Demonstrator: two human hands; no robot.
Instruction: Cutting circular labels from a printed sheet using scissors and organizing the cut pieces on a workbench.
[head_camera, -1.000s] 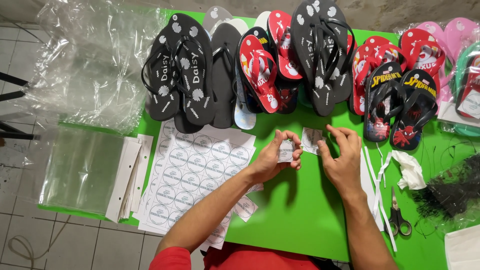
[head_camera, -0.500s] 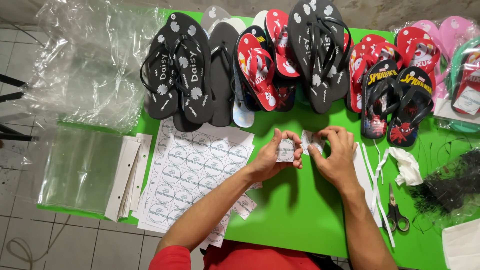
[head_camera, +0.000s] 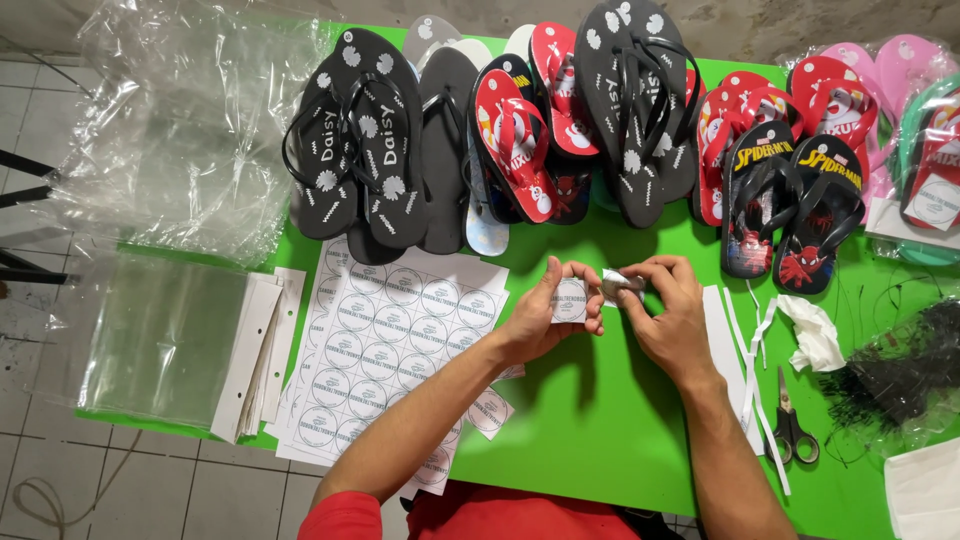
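- The sticker sheet lies flat on the green tabletop, same as a second ago.
- Left hand pinches a round white label at centre.
- Right hand has closed in, fingertips now working a small silvery piece beside it.
- Scissors lie untouched.

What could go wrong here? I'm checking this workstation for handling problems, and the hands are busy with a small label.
The left hand pinches a small round-printed label while the right hand works a shiny strip against it; the label could crease or stick crooked. The scissors lie open-handled close by the right forearm, so a sweep might knock them. Loose cut labels near the table edge could slide off.
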